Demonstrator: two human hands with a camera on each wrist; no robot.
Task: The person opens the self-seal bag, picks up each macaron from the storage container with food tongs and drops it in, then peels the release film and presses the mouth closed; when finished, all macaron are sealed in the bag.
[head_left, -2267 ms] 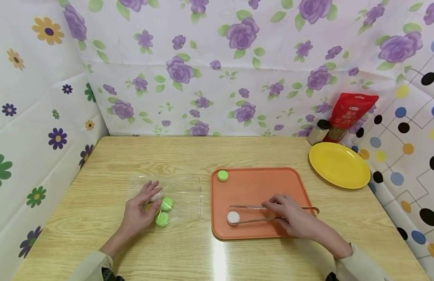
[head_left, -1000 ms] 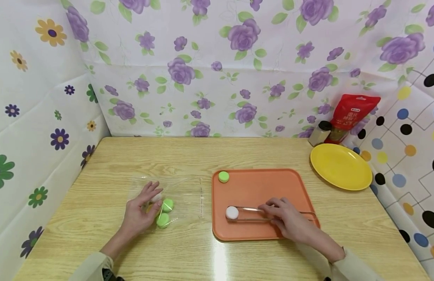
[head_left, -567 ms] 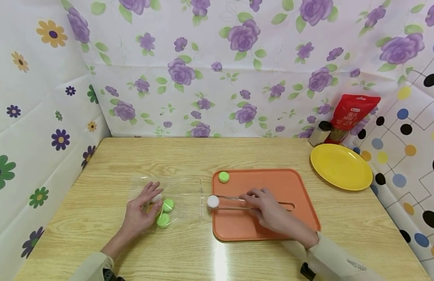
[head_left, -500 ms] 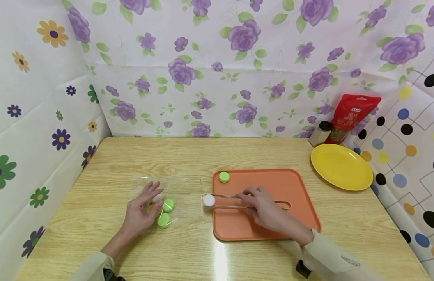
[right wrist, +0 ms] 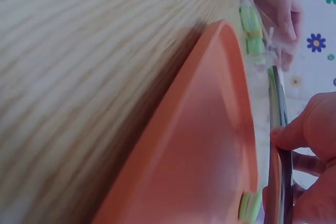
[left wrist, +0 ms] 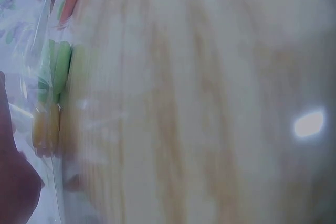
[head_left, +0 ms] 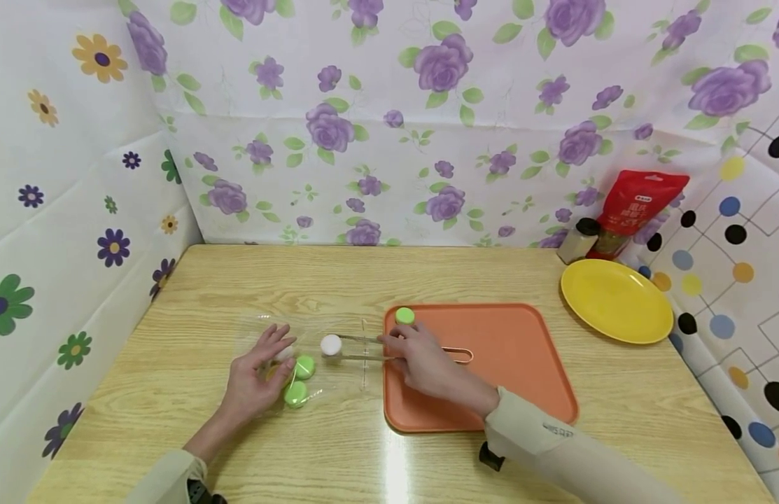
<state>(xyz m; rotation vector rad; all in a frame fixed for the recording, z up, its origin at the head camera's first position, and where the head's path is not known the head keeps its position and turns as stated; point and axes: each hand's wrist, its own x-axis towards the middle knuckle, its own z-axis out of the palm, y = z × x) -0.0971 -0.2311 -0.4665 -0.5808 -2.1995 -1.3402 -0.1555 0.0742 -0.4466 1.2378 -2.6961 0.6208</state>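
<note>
My right hand [head_left: 423, 360] grips metal tongs [head_left: 360, 358] by the middle of their arms. Between the tong tips is a white macaron [head_left: 330, 345], over the clear plastic bag [head_left: 348, 378]. Inside the bag lie two green macarons [head_left: 304, 367] and a yellow one [head_left: 274, 372], partly covered by my left hand [head_left: 253, 381]. That hand holds the bag with thumb and fingers spread apart around its film. In the left wrist view the raised film stands around green macarons [left wrist: 61, 72] and yellow ones [left wrist: 46, 129]. The right wrist view shows the tongs [right wrist: 281, 145] edge-on.
An orange tray [head_left: 490, 378] lies under my right hand, with one green macaron [head_left: 404, 316] in its far left corner. At the back right are a yellow plate [head_left: 616, 301], a black-capped jar [head_left: 578, 241] and a red pouch [head_left: 641, 203] near the patterned walls.
The tongs have gripped the white macaron, lifted it from the tray and carried it left over the bag. My left hand has stayed in place.
</note>
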